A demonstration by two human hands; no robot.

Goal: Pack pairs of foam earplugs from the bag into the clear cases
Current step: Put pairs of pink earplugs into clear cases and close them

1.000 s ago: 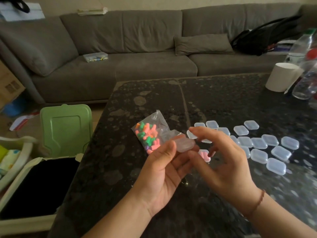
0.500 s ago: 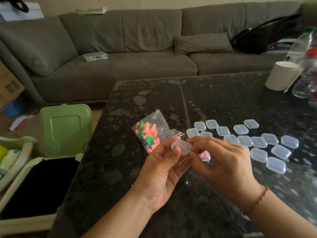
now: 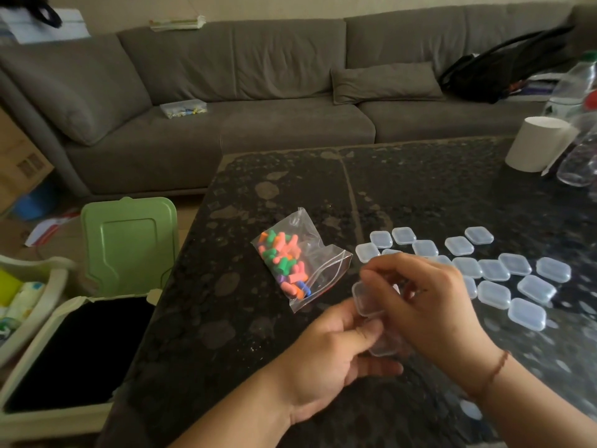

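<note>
A small clear case (image 3: 368,302) is held open between both hands above the dark table. My left hand (image 3: 326,357) pinches its lower half with thumb and fingers. My right hand (image 3: 429,305) grips the raised upper half from above. A clear zip bag (image 3: 290,263) full of orange, green, pink and purple foam earplugs lies on the table just left of the hands, its mouth toward them. Several more shut clear cases (image 3: 529,286) lie spread to the right. I cannot see whether the held case has anything in it.
A white paper roll (image 3: 536,143) and clear plastic bottles (image 3: 578,163) stand at the table's far right. A green-lidded bin (image 3: 126,244) and an open box (image 3: 64,350) sit on the floor left of the table (image 3: 290,367). A grey sofa (image 3: 258,108) runs behind.
Both hands have come lower and closer to me with the case. The case, held shut before, now has its lid swung up. The bag and other cases have not moved.
</note>
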